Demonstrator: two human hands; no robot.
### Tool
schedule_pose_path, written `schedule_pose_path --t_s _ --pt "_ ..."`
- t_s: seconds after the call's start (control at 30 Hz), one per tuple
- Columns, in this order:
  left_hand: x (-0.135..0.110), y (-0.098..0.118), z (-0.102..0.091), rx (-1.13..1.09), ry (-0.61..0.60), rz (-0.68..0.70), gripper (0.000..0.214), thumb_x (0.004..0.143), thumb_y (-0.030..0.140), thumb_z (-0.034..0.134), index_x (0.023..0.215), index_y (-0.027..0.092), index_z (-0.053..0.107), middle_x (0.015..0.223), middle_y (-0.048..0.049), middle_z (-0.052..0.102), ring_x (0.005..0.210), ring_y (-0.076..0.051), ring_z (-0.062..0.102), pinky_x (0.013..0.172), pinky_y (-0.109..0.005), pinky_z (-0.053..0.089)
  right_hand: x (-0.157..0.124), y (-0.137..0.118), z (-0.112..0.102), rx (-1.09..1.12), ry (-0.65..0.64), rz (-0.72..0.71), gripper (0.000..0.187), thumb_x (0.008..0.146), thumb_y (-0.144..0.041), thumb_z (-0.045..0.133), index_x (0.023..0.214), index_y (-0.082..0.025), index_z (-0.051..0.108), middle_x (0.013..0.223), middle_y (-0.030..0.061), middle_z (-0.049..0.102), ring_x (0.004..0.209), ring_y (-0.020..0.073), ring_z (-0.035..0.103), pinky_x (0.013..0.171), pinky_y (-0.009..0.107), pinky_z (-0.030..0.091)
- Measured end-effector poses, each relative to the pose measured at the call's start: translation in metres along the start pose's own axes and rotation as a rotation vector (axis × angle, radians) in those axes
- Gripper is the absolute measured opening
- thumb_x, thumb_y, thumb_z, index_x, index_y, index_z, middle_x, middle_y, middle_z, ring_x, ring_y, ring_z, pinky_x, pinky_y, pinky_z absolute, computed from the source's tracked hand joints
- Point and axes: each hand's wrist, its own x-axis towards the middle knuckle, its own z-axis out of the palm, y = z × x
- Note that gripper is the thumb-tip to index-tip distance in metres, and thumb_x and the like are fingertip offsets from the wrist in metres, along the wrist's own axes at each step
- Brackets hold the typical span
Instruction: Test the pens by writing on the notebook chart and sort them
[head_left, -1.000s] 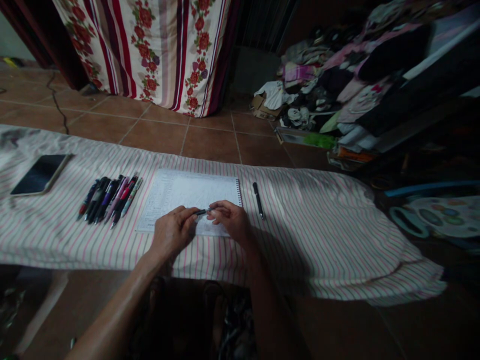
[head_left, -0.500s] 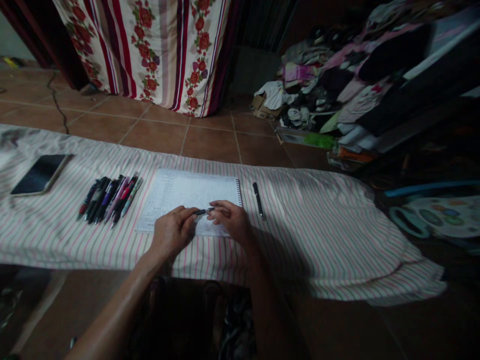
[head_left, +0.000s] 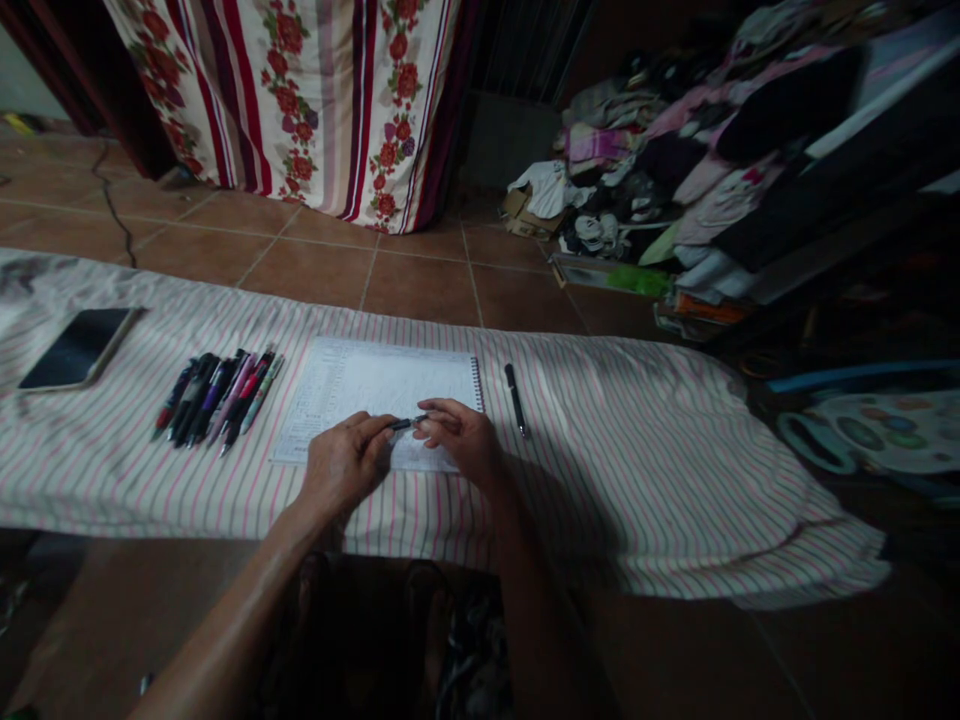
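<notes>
Over the near part of a spiral notebook (head_left: 382, 375), my left hand (head_left: 346, 455) and my right hand (head_left: 465, 440) hold a dark pen (head_left: 403, 424) between them. The left fingers pinch one end of it, and the right thumb and fingers close on the other. Much of the pen is hidden by the fingers. To the right of the notebook lies a single black pen (head_left: 517, 402). A row of several pens (head_left: 214, 400) in black, purple, pink and red rests to the left.
A dark-screened tablet or phone (head_left: 79, 348) lies at the left of the striped cloth (head_left: 637, 450) covering the low table. Beyond it are the tiled floor (head_left: 420, 275), a floral curtain (head_left: 322, 100) and a heap of clothes (head_left: 675, 160).
Both hands keep their hold on the pen in nearly the same place. Only a slight shift of the camera view shows.
</notes>
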Motion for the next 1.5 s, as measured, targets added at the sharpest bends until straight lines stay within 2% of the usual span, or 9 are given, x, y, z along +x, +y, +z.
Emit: schedule_pose_path --t_s 0.17,0.37,0.6,0.83,1.03,1.27,1.4,1.5 --pt "0.0001 0.001 -0.0001 0.01 -0.011 0.006 0.034 0.089 0.036 0.036 0.107 0.027 0.062 0.085 -0.0013 0.064 0.075 -0.015 0.06 0.06 -0.023 0.039 -0.0007 -0.0029 -0.0004 -0.041 -0.006 -0.014 0.017 0.07 -0.028 0.06 0.083 -0.017 0.063 0.065 0.0011 0.067 0.061 0.0143 0.065 0.054 0.024 0.051" --pt "-0.0002 0.0027 -0.0013 0.0 -0.002 0.018 0.033 0.088 0.034 0.036 0.107 0.026 0.062 0.086 -0.0014 0.064 0.075 -0.015 0.06 0.061 -0.024 0.04 -0.0007 -0.0016 -0.0009 -0.019 0.0 -0.003 0.022 0.069 -0.028 0.061 0.088 -0.017 0.062 0.072 0.0023 0.068 0.065 0.0156 0.067 0.054 0.024 0.051" --pt "0.0002 0.002 -0.0003 -0.009 -0.008 0.005 0.032 0.088 0.035 0.037 0.106 0.027 0.063 0.086 -0.001 0.065 0.075 -0.014 0.06 0.061 -0.023 0.039 -0.0019 -0.003 -0.0013 -0.06 -0.001 0.004 0.015 0.07 -0.028 0.061 0.08 -0.017 0.061 0.065 0.0014 0.067 0.064 0.0158 0.067 0.055 0.024 0.052" --pt "-0.0002 0.0 -0.0001 -0.01 0.008 0.006 0.033 0.088 0.035 0.037 0.107 0.027 0.062 0.086 -0.0015 0.065 0.074 -0.014 0.059 0.06 -0.023 0.039 -0.002 -0.001 -0.0014 -0.047 -0.017 -0.024 0.025 0.071 -0.027 0.06 0.093 -0.018 0.062 0.076 0.0028 0.069 0.069 0.0154 0.067 0.057 0.024 0.052" --pt "0.0001 0.0 -0.0005 0.003 -0.006 0.005 0.033 0.089 0.037 0.036 0.106 0.027 0.062 0.086 -0.0008 0.065 0.074 -0.014 0.06 0.06 -0.023 0.038 -0.0025 -0.0028 -0.0015 -0.09 -0.014 -0.026 0.016 0.071 -0.027 0.059 0.084 -0.017 0.063 0.067 0.0011 0.067 0.064 0.0144 0.066 0.057 0.024 0.051" --pt "-0.0002 0.0022 -0.0024 0.005 -0.002 0.0 0.033 0.088 0.035 0.037 0.107 0.027 0.063 0.084 -0.001 0.064 0.072 -0.015 0.06 0.059 -0.024 0.038 -0.0023 -0.0009 -0.0017 -0.071 -0.03 -0.049 0.025 0.07 -0.027 0.06 0.094 -0.018 0.063 0.072 0.0018 0.068 0.068 0.015 0.066 0.059 0.025 0.052" --pt "-0.0003 0.0023 -0.0032 0.005 -0.013 -0.003 0.033 0.088 0.035 0.037 0.107 0.027 0.062 0.087 -0.0009 0.065 0.075 -0.014 0.06 0.061 -0.023 0.039 -0.0023 -0.0005 -0.0013 -0.085 -0.013 -0.038 0.018 0.071 -0.028 0.061 0.085 -0.018 0.064 0.068 0.0017 0.068 0.067 0.0151 0.066 0.058 0.025 0.052" --pt "-0.0004 0.001 -0.0024 0.002 -0.009 0.005 0.033 0.088 0.035 0.037 0.107 0.027 0.062 0.088 -0.0011 0.065 0.076 -0.015 0.06 0.061 -0.023 0.039 -0.0023 -0.0004 -0.0017 -0.082 -0.014 -0.033 0.02 0.07 -0.028 0.062 0.087 -0.018 0.065 0.069 0.0016 0.068 0.068 0.0151 0.066 0.059 0.025 0.052"
